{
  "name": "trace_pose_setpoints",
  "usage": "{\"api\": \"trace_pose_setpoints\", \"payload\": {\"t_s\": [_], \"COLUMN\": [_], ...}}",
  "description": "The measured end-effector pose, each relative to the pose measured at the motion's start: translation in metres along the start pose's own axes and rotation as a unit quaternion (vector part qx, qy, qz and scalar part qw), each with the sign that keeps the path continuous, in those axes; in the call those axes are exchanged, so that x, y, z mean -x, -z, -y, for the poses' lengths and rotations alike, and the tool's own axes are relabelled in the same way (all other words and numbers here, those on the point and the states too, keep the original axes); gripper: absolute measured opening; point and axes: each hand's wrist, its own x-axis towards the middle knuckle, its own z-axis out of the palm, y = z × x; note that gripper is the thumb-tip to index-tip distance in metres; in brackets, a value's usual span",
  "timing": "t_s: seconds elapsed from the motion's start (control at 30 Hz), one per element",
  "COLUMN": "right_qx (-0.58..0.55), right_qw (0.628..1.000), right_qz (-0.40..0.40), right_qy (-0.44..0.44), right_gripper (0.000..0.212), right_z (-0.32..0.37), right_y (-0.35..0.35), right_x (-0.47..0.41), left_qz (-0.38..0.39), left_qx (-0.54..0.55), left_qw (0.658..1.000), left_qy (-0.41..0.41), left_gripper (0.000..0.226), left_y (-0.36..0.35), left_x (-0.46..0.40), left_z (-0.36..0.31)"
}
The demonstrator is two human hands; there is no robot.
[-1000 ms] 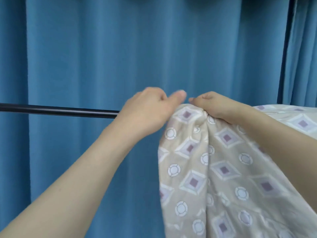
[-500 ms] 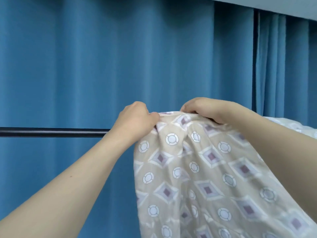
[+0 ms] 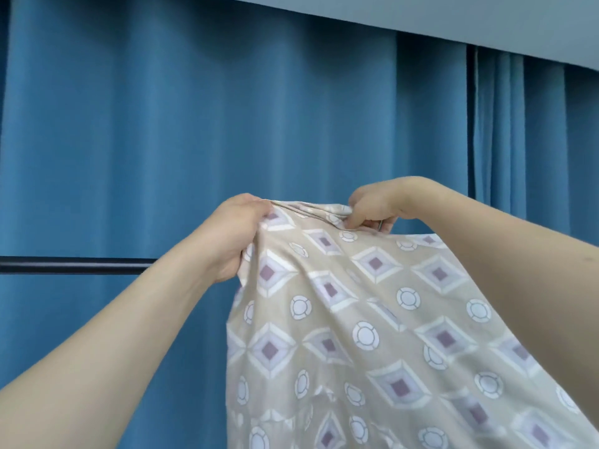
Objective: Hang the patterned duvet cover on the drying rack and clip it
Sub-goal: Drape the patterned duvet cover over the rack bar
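Both hands grip the top edge of the patterned duvet cover (image 3: 372, 319), fingers curled into bunched fabric: left hand (image 3: 236, 234), right hand (image 3: 376, 205). It hangs near, above the dark rack bar (image 3: 74, 265) running left-right behind.

Beige duvet cover (image 3: 372, 319) with purple diamonds, white rings; blue curtain (image 3: 194, 140).

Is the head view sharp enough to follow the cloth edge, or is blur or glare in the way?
Head view: even, soft light, no glare; the duvet cover blurs slightly toward the lower right; the edge between left hand and right hand reads clearly; the rail looks sharp.
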Motion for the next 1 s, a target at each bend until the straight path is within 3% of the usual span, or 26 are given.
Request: {"api": "trace_pose_setpoints", "payload": {"t_s": [0.07,0.17,0.2,0.23,0.3,0.4,0.5,0.63,0.7,0.77,0.87,0.93,1.0], "right_qx": [0.034,0.062,0.021,-0.038,-0.104,-0.121,-0.139,-0.075,-0.047,0.013,0.04,0.007,-0.029], "right_qw": [0.992,0.933,0.919,0.917,0.939,0.975,0.985,0.984,0.979,0.986,0.997,1.0,0.999], "right_qz": [-0.116,-0.325,-0.351,-0.336,-0.224,-0.039,0.041,0.156,0.178,0.136,0.046,0.021,-0.016], "right_qy": [0.04,0.142,0.18,0.209,0.237,0.181,0.096,-0.029,-0.089,-0.099,-0.038,0.0,0.03], "right_gripper": [0.008,0.007,0.012,0.018,0.024,0.02,0.026,0.032,0.036,0.035,0.034,0.033,0.035], "right_z": [0.011,0.035,0.046,0.056,0.064,0.043,0.013,-0.034,-0.061,-0.087,-0.106,-0.109,-0.108], "right_y": [0.01,0.021,0.019,0.014,-0.004,-0.03,-0.033,-0.015,-0.004,0.003,0.0,-0.004,-0.009], "right_x": [-0.002,0.003,0.008,0.013,0.013,-0.001,0.0,0.021,0.031,0.035,0.036,0.034,0.031], "left_qz": [0.052,0.081,0.072,0.06,0.025,-0.094,-0.172,-0.184,-0.129,-0.035,0.126,0.186,0.201], "left_qx": [-0.066,-0.074,-0.066,-0.053,0.001,0.105,0.182,0.09,-0.004,-0.156,-0.354,-0.405,-0.398], "left_qw": [0.996,0.993,0.994,0.996,1.0,0.99,0.968,0.979,0.99,0.986,0.925,0.893,0.894], "left_qy": [0.012,0.048,0.046,0.035,0.014,0.01,0.026,-0.011,-0.055,-0.04,0.05,0.062,0.045], "left_gripper": [0.018,0.02,0.02,0.021,0.026,0.026,0.032,0.014,0.019,0.033,0.046,0.04,0.027], "left_y": [0.007,0.009,0.006,0.003,-0.004,-0.006,-0.001,-0.008,-0.016,-0.022,-0.03,-0.033,-0.032], "left_x": [0.003,0.0,-0.002,-0.002,-0.005,-0.014,-0.029,-0.031,-0.027,-0.021,-0.012,-0.011,-0.015], "left_z": [-0.005,-0.007,-0.007,-0.006,-0.002,0.006,0.014,0.015,0.014,0.011,0.003,0.0,0.001]}}
